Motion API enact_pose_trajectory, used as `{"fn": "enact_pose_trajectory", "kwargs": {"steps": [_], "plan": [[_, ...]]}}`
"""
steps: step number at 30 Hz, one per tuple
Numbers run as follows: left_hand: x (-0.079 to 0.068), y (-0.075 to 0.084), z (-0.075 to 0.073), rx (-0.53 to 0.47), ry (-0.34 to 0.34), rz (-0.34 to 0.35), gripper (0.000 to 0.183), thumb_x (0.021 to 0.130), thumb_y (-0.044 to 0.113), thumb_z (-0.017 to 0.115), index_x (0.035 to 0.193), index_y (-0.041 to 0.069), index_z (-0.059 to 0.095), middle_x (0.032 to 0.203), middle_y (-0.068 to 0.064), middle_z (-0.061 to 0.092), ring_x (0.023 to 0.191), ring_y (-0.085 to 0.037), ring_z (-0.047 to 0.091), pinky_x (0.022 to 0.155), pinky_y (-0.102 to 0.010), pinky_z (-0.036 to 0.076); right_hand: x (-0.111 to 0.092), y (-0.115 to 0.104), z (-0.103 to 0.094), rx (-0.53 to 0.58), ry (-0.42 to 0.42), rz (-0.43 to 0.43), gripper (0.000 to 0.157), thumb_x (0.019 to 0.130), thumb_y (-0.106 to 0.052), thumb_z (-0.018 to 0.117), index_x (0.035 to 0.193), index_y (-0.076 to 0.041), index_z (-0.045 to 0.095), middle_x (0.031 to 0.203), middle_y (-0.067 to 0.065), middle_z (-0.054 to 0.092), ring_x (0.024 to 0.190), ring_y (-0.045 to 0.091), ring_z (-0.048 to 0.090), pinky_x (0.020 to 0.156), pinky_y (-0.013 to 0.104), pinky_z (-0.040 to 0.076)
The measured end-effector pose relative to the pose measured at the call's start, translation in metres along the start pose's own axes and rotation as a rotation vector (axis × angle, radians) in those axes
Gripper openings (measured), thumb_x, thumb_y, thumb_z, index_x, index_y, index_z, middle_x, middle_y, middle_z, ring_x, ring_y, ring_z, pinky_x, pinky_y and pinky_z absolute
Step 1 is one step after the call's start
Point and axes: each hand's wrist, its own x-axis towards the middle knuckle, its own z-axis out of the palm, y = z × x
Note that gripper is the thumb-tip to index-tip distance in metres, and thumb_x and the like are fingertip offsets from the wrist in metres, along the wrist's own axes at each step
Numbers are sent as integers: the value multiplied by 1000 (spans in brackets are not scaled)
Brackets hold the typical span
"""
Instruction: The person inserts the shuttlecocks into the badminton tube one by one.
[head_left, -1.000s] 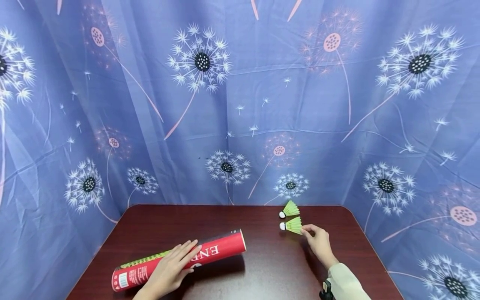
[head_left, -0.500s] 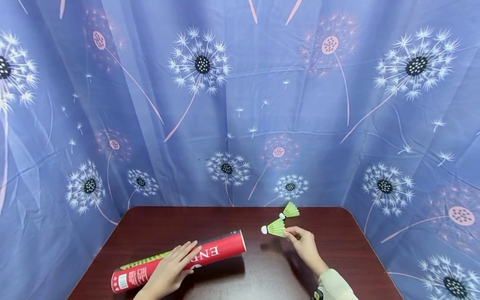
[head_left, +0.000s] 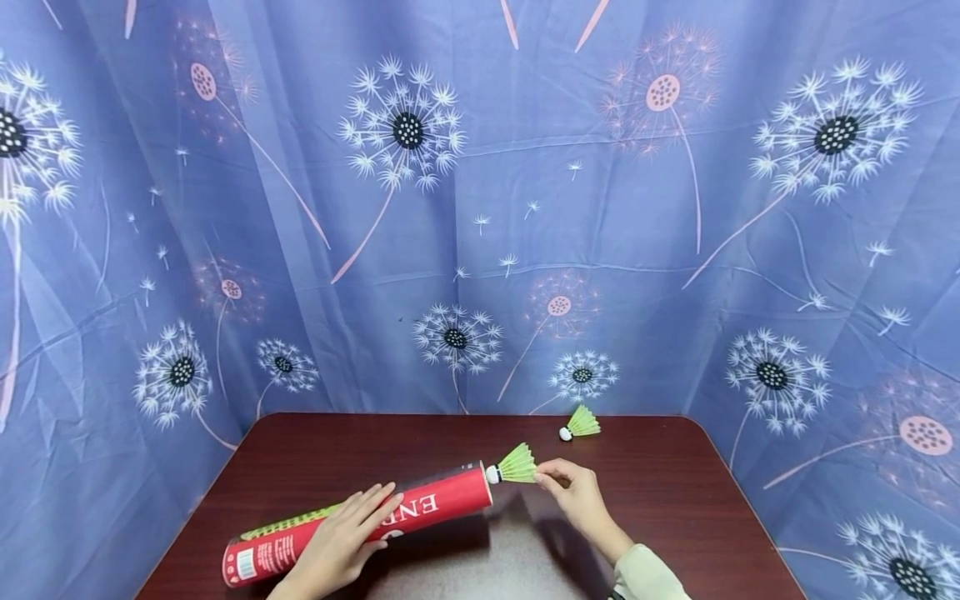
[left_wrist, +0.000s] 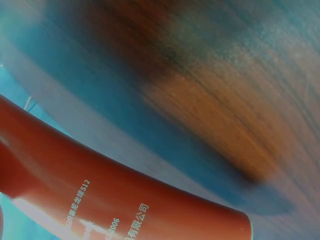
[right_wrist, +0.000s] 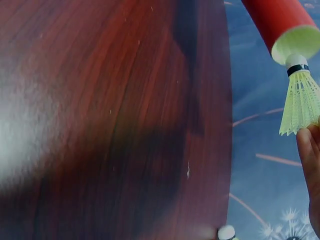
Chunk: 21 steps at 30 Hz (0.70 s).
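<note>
A red shuttlecock tube [head_left: 442, 497] slants over the table in the head view, its right end raised and its mouth facing right. My left hand [head_left: 341, 533] holds it around the middle, fingers across the top and thumb on the near side. My right hand [head_left: 581, 502] pinches a yellow-green shuttlecock [head_left: 517, 465] by its skirt's edge. The shuttlecock's white cork points left, at the tube's mouth. In the right wrist view, that cork [right_wrist: 297, 61] overlaps the pale opening; whether it touches the rim I cannot tell. The left wrist view shows the tube [left_wrist: 165, 200] but no clear fingers.
A second yellow-green shuttlecock [head_left: 582, 423] lies near the back edge of the dark red wooden table [head_left: 645, 442]. Behind the table and along its sides hangs a blue curtain [head_left: 510, 208] with a dandelion pattern.
My right hand has carried the shuttlecock leftward from beside the other one to the tube's mouth. The left hand, the tube and the second shuttlecock have stayed put.
</note>
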Motion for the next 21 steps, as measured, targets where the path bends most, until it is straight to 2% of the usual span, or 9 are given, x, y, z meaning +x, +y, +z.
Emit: {"fn": "enact_pose_trajectory", "kwargs": {"steps": [6,10,12,14,16,21], "plan": [[1,0,-1,2,-5,2,55,93,32,63,141,9,50,144,-11,47,130,-27,47,116,-26,18,-1,-6,13,36,-25,-36,10,76,14,71,82,7,69,73,18,69,61,26,66,56,19,53],[3,2,-1,15,1,3,51,100,40,45,140,9,50,143,-10,48,129,-27,49,115,-26,19,-2,-10,21,46,-39,-85,13,73,17,71,81,7,69,73,17,68,61,27,65,57,19,53],[4,3,-1,18,7,4,53,101,43,35,140,9,51,143,-10,48,128,-27,50,116,-26,18,-2,-12,24,47,-42,-97,14,72,18,71,80,7,69,72,16,68,61,22,65,56,19,53],[4,3,-1,19,14,9,55,102,43,32,139,9,52,143,-10,49,127,-28,50,116,-25,16,-3,-15,27,47,-44,-101,14,72,18,71,79,6,69,72,15,67,61,18,64,55,19,53],[4,4,0,16,15,9,54,102,43,33,139,8,52,143,-10,49,127,-28,50,117,-25,15,-4,-18,29,43,-52,-104,14,72,18,71,80,6,70,72,15,67,61,17,64,55,20,53],[3,4,0,8,13,7,50,97,35,55,140,8,51,143,-11,48,129,-27,48,116,-28,20,-4,-23,33,29,-74,-103,13,74,16,71,82,5,70,74,17,68,60,24,65,54,24,54]]}}
